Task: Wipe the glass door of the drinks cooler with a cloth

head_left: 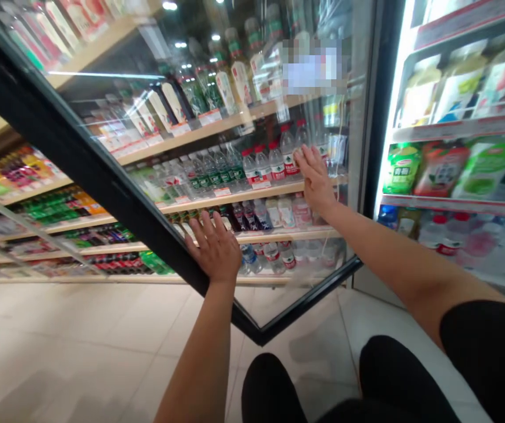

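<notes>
Spreading across the middle of the view, the glass door [234, 147] stands swung out from the cooler [455, 205] at 3 o'clock, its lower corner pointing to 6. The person's left grip [215, 247] lies at 8 o'clock, fingers fanned out and pointing toward 11, apparently flat on the glass [274, 294] with the little-finger side right beside the frame [106, 176]. It has hold of nothing that shows. The right grip [316, 182] is between 2 and 3 o'clock, fingers outstretched and close together, seemingly resting on the glass and clasping nothing visible; whether something thin lies under the fingertips is too blurred to say.

The door looks heavy and stiff, yet it should turn lightly if its hinges, probably along the side at 3 o'clock, are sound. The glass is likely smooth and slippery, so a flat palm can press on it but hardly pull. It may also be brittle, and a hard knock at the 6 o'clock corner would be the riskiest. For a firm hold, the frame running from 10 o'clock down to 6 seems best: it is rigid, dark and far from the likely hinges, giving good leverage. Through the glass, bottles [258, 164] stand on shelves beyond; the pale tiled floor [102, 341] stretches at 7 o'clock.
</notes>
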Motion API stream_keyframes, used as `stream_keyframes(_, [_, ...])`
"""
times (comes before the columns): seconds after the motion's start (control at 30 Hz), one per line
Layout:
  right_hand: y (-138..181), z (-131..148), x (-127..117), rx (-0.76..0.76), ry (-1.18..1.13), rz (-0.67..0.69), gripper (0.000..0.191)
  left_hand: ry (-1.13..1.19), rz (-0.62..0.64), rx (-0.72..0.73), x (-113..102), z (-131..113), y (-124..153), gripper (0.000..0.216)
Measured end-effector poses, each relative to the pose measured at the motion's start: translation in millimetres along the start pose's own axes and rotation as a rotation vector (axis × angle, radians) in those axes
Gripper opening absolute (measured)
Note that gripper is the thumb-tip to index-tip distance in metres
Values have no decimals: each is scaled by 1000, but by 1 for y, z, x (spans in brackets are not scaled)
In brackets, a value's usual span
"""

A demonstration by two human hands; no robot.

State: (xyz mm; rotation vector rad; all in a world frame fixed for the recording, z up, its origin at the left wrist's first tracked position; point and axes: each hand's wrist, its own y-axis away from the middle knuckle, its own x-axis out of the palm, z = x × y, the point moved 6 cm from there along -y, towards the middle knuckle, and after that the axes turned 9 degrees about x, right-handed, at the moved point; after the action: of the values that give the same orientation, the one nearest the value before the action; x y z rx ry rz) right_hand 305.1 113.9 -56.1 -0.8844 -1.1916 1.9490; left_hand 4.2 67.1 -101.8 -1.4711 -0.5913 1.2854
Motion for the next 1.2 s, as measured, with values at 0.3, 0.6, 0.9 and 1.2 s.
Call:
stream_keyframes(0.3, [-19, -86, -34, 357, 28, -44, 77, -49, -14, 26, 1, 0, 1, 57])
stream_keyframes(0.6, [27, -165, -52, 667, -8, -86, 62, -7, -26, -6, 0, 1, 1, 56])
stream_keyframes(0.9, [144, -91, 8, 682, -35, -28, 71, -2, -11, -3, -1, -4, 4, 55])
stream_keyframes(1.2, [226, 39, 63, 390, -71, 203, 75, 78, 14, -18, 3, -1, 5, 54])
